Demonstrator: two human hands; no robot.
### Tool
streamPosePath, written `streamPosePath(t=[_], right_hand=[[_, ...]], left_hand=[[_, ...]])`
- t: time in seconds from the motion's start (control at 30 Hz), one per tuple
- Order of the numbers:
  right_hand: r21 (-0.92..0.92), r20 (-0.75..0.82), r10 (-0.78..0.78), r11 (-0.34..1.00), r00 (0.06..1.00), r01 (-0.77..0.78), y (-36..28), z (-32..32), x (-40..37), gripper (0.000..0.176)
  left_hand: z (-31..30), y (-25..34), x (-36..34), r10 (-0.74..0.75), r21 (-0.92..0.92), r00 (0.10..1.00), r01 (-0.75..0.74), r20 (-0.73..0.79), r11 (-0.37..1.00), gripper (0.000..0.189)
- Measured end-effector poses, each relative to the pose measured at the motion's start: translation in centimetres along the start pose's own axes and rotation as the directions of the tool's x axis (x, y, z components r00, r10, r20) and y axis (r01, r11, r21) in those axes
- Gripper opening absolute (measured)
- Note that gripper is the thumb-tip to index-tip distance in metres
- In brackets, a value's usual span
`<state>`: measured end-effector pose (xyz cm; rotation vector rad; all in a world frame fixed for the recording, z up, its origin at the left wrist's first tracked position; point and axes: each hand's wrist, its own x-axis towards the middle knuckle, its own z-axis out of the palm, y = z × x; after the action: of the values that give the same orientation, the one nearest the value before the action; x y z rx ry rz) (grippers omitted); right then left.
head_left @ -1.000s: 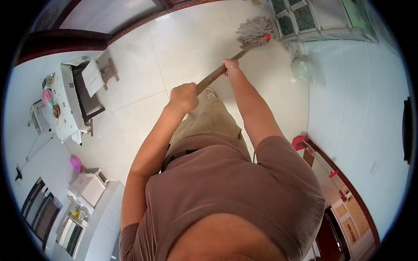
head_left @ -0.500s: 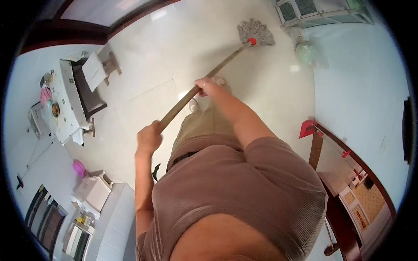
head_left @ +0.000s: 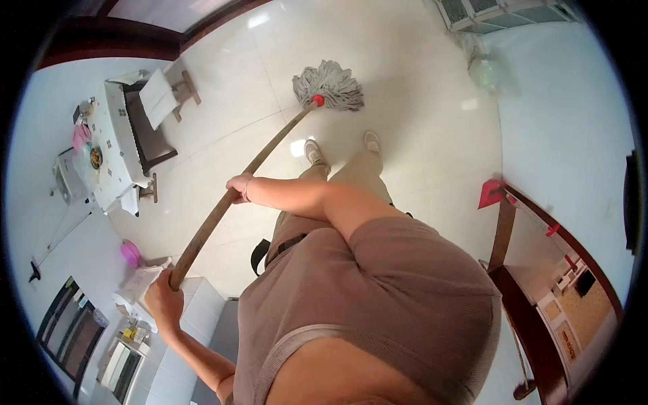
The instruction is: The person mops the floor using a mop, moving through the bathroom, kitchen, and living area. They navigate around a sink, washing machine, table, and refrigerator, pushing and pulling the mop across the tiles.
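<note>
A mop with a wooden handle (head_left: 214, 219) slants across the view from lower left to upper middle. Its grey string head (head_left: 329, 84), joined by a red collar (head_left: 318, 100), lies spread on the pale tiles beyond my feet. My left hand (head_left: 164, 297) is wrapped round the top end of the handle. Farther down the shaft, my right hand (head_left: 239, 188) grips it, with the arm reaching across my body. My two shoes (head_left: 312, 152) stand on the floor behind the mop head.
On the left, a table (head_left: 115, 145) with a patterned cloth holds dishes, and a stool (head_left: 185, 88) stands by it. A purple basin (head_left: 130, 253) sits near the counter (head_left: 179, 337). A green plastic bag (head_left: 484, 73) lies by the right wall. A dark-framed doorway (head_left: 498, 236) is at right.
The mop head has slid left and nearer to me. Both hands have moved left and back toward my body, still holding the handle. My feet now show apart.
</note>
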<state>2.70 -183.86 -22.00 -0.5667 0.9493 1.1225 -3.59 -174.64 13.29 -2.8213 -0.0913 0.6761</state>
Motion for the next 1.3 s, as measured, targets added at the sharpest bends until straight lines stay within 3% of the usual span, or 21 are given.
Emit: streamPosePath(t=[0.07,0.17,0.23,0.3,0.37,0.43,0.47,0.53,0.57,0.6,0.67,0.73,0.77,0.83,0.97,1.03,1.1,1.17,1.2,1.3], right_hand=[[0.085,0.002,-0.079,0.993,0.997,0.078,-1.0,-1.5,0.0,0.019],[0.221,0.02,-0.248,0.946,0.969,0.237,-4.2,-5.5,0.1,0.018],[0.273,-0.093,-0.318,0.903,0.944,0.331,-7.1,-9.1,-0.2,0.015],[0.306,-0.125,-0.366,0.87,0.922,0.387,-10.0,-13.3,-2.0,0.016],[0.314,-0.173,-0.428,0.83,0.887,0.461,-12.6,-18.6,-4.2,0.017],[0.45,-0.189,-0.468,0.74,0.863,0.5,-15.3,-25.1,-3.2,0.019],[0.37,-0.28,-0.482,0.744,0.83,0.556,-16.5,-28.1,-5.1,0.019],[0.384,-0.365,-0.417,0.747,0.832,0.543,-18.5,-32.9,-10.9,0.027],[0.544,-0.336,-0.47,0.61,0.816,0.576,-19.2,-35.8,-10.0,0.027],[0.449,-0.372,-0.418,0.7,0.829,0.555,-19.8,-37.9,-11.8,0.014],[0.519,-0.381,-0.413,0.645,0.827,0.561,-20.9,-42.2,-10.2,0.012],[0.385,-0.419,-0.456,0.694,0.785,0.609,-21.9,-44.6,-11.7,0.011],[0.372,-0.402,-0.456,0.711,0.794,0.596,-22.5,-44.3,-13.0,0.011],[0.417,-0.43,-0.303,0.769,0.85,0.485,-23.7,-41.5,-15.6,0.011],[0.412,-0.343,-0.364,0.77,0.866,0.487,-24.4,-36.6,-11.2,0.013],[0.263,-0.364,-0.39,0.828,0.846,0.495,-24.5,-33.2,-8.2,0.015],[0.259,-0.395,-0.382,0.826,0.836,0.5,-24.3,-28.6,-6.7,0.016],[0.192,-0.377,-0.382,0.859,0.844,0.475,-23.9,-24.5,-4.5,0.018],[0.113,-0.385,-0.388,0.88,0.837,0.46,-23.7,-22.5,-3.4,0.02],[-0.015,-0.327,-0.399,0.909,0.857,0.417,-22.5,-16.0,0.3,0.023]], left_hand=[[-0.2,1.6,1.0,0.053,0.014,0.997,-0.052,-0.05,0.999,0.023],[-0.6,5.6,3.3,0.065,0.122,0.998,-0.066,0.007,0.99,0.023],[-0.4,8.7,5.1,0.194,0.123,0.979,-0.184,-0.07,0.975,0.026],[-0.2,12.3,6.8,0.301,0.131,0.953,-0.294,-0.037,0.947,0.027],[0.2,17.1,8.1,0.362,0.09,0.932,-0.358,-0.034,0.93,0.025],[1.4,22.2,9.5,0.441,0.079,0.895,-0.436,-0.07,0.896,0.023],[2.2,24.9,10.1,0.47,0.055,0.879,-0.467,-0.078,0.883,0.024],[3.5,30.6,11.0,0.505,0.014,0.861,-0.506,-0.059,0.863,0.024],[4.1,33.6,11.4,0.514,-0.006,0.857,-0.515,-0.033,0.857,0.024],[5.1,36.2,12.0,0.526,-0.037,0.85,-0.525,0.013,0.85,0.023],[6.2,40.5,12.6,0.541,-0.114,0.836,-0.531,0.091,0.84,0.02],[6.4,42.9,12.9,0.525,-0.168,0.843,-0.504,0.12,0.847,0.017],[6.2,43.5,13.0,0.524,-0.162,0.839,-0.503,0.142,0.849,0.018],[5.8,42.0,13.8,0.494,-0.162,0.853,-0.47,0.169,0.868,0.018],[4.4,36.6,15.2,0.426,-0.199,0.898,-0.4,0.109,0.894,0.019],[5.4,33.3,16.0,0.36,-0.195,0.927,-0.336,0.104,0.922,0.022],[6.5,30.1,16.2,0.327,-0.207,0.941,-0.304,0.089,0.93,0.023],[7.4,27.0,16.1,0.23,-0.261,0.971,-0.207,0.061,0.943,0.018],[7.8,25.4,16.1,0.161,-0.275,0.979,-0.121,0.128,0.954,0.019],[9.7,20.5,15.7,0.026,-0.344,0.991,0.023,0.135,0.939,0.025]])
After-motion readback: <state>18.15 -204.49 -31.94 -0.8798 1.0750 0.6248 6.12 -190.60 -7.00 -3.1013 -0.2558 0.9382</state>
